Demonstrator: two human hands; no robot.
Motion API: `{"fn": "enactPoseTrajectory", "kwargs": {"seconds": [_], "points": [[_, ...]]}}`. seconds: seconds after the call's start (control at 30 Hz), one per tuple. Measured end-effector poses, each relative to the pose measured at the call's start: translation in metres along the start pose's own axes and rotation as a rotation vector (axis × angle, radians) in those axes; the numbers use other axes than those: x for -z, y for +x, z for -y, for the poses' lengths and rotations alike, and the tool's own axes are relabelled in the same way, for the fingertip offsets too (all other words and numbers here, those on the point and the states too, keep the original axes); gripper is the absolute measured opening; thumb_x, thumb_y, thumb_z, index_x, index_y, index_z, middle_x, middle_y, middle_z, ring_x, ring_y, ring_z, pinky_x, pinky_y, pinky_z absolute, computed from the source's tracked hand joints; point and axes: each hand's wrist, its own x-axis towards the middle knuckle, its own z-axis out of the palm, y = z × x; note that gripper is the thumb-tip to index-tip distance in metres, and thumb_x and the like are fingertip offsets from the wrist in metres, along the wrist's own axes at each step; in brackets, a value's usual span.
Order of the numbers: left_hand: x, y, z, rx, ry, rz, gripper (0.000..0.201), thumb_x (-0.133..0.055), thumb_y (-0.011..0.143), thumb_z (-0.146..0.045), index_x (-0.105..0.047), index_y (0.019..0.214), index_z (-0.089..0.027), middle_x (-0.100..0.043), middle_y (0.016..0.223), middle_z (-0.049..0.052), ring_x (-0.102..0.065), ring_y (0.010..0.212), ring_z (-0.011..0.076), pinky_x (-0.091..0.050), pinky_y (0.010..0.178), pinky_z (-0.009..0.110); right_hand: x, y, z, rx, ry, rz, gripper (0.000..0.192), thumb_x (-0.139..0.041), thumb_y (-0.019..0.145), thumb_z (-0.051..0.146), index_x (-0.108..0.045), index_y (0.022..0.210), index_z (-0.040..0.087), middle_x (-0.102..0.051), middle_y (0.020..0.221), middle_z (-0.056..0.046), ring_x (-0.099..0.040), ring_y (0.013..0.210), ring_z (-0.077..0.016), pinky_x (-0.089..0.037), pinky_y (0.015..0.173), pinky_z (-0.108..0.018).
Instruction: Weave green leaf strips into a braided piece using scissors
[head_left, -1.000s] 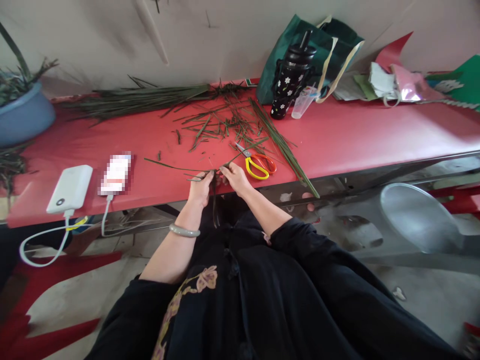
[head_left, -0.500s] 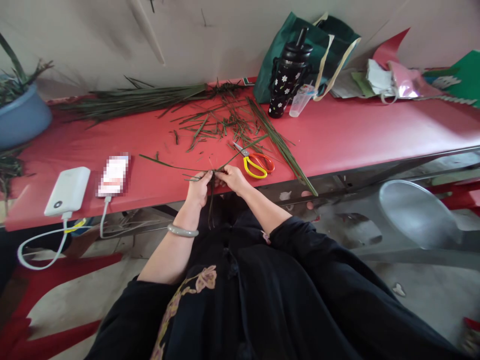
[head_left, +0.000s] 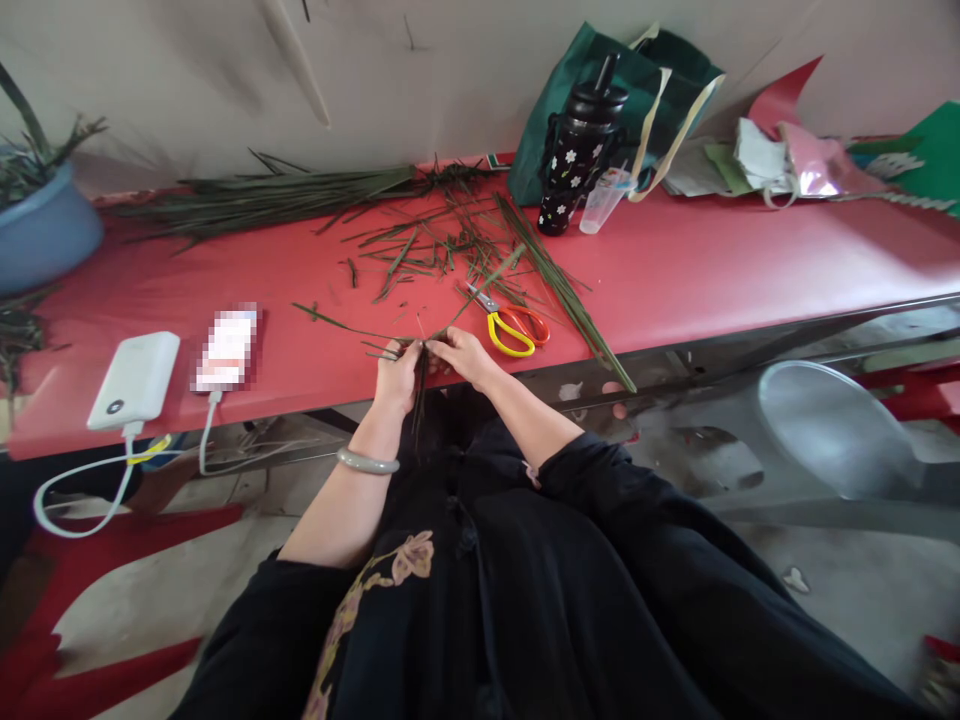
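Note:
My left hand pinches a small cluster of green leaf strips at the table's front edge. Close beside it, my right hand is also closed on the strips, thumb and fingertips together. One long strip sticks out to the left, another reaches up to the right, and several ends hang down between the hands. The exact join is hidden by the fingers. Scissors with one yellow and one red handle loop lie just right of my right hand.
On the red table lie a leaf bundle, scattered cuttings and more long leaves. A black tumbler, plastic cup and green bag stand behind. A power bank and phone lie left.
The long strip on the right has swung slightly left and upward. The left strip's tip has shifted a little to the right. Both hands keep their hold in nearly the same spot.

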Motion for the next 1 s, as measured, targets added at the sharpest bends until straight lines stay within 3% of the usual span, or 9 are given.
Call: {"fn": "enactPoseTrajectory", "kwargs": {"seconds": [0.1,0.33,0.7,1.0], "points": [[0.000,0.000,0.001,0.014,-0.025,0.018,0.028,-0.070,0.059,-0.031,-0.053,0.073,-0.014,-0.061,0.061,0.000,-0.060,0.056,0.0133,-0.051,0.060,0.030,0.000,0.000,-0.002,0.045,-0.058,0.038,0.026,-0.057,0.073,0.038,-0.055,0.085,0.015,-0.057,0.057,0.003,-0.055,0.053,-0.0079,-0.044,0.053,-0.019],[0.000,0.000,0.000,0.015,-0.059,0.032,0.026,-0.073,0.058,-0.029,-0.056,0.068,-0.012,-0.061,0.060,0.001,-0.060,0.056,0.0127,-0.050,0.062,0.029,0.003,0.002,-0.008,0.089,-0.107,-0.048,0.019,-0.056,0.070,0.031,-0.055,0.079,0.015,-0.054,0.057,0.005,-0.049,0.051,-0.0058,-0.040,0.052,-0.018],[-0.002,-0.002,0.003,-0.014,-0.030,-0.013,0.025,-0.070,0.060,-0.031,-0.056,0.070,-0.014,-0.059,0.056,-0.001,-0.057,0.052,0.0114,-0.049,0.057,0.026,0.003,-0.001,-0.004,0.100,-0.006,0.056,0.012,-0.055,0.070,0.026,-0.051,0.071,0.015,-0.047,0.050,0.007,-0.045,0.045,-0.0052,-0.036,0.045,-0.017],[-0.001,-0.003,-0.004,0.027,-0.070,-0.027,0.028,-0.070,0.060,-0.037,-0.056,0.067,-0.014,-0.062,0.060,0.001,-0.060,0.055,0.0132,-0.049,0.057,0.027,0.001,0.005,-0.012,0.008,0.140,-0.122,0.021,-0.054,0.075,0.037,-0.049,0.073,0.016,-0.053,0.057,0.005,-0.047,0.044,-0.0057,-0.041,0.044,-0.019]]}}
